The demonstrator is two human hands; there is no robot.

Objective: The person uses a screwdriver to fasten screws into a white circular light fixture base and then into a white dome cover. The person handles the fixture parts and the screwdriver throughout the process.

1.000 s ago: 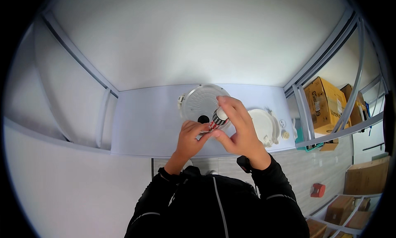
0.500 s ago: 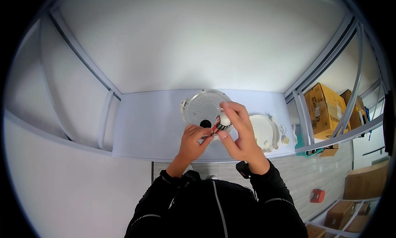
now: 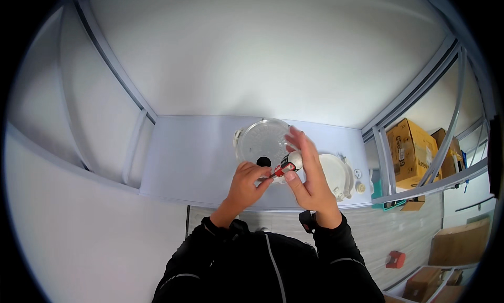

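Observation:
A screwdriver with a red, black and white handle slants over the front of a round clear lid-like piece. At its thin lower end, my left hand is closed, thumb and forefinger pinching the shaft near the tip. What the tip meets is hidden by these fingers. My right hand is open beside the white handle end, fingers stretched up and slightly blurred. Its thumb lies close to the handle. A black round spot shows on the clear piece, just left of the screwdriver.
Right of my right hand lies a white round part with an uneven rim. Small round pieces sit near the right end of the white table. Frame posts and cardboard boxes stand further right; a red object is on the floor.
My right hand's fingers have straightened and loosened from around the screwdriver handle, whose white end has swung slightly right and down. My left hand keeps its pinch. The view has shifted slightly.

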